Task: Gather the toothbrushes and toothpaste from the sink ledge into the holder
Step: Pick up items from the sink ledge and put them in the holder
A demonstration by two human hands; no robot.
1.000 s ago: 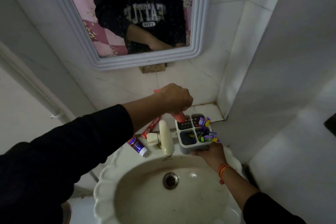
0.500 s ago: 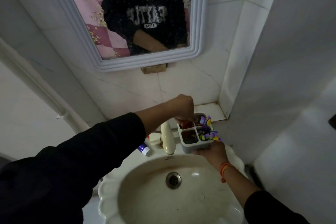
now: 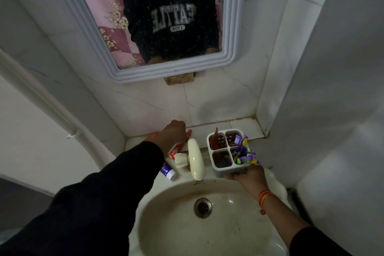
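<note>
My right hand holds the white four-compartment holder from below, beside the tap. A red item stands in its back-left compartment. Colourful toothbrushes fill the right compartments. My left hand is down on the ledge to the left of the tap, fingers curled over a red toothpaste tube that lies there. The tube's ends show on both sides of the hand. A blue and white tube lies on the ledge close to my left sleeve.
The cream tap stands between my hands, over the basin with its drain. A white-framed mirror hangs above. A tiled corner wall closes the right side of the ledge.
My left hand left the holder's back-left compartment, where the red item now stands, and moved left onto the red tube on the ledge. My right hand still holds the holder.
</note>
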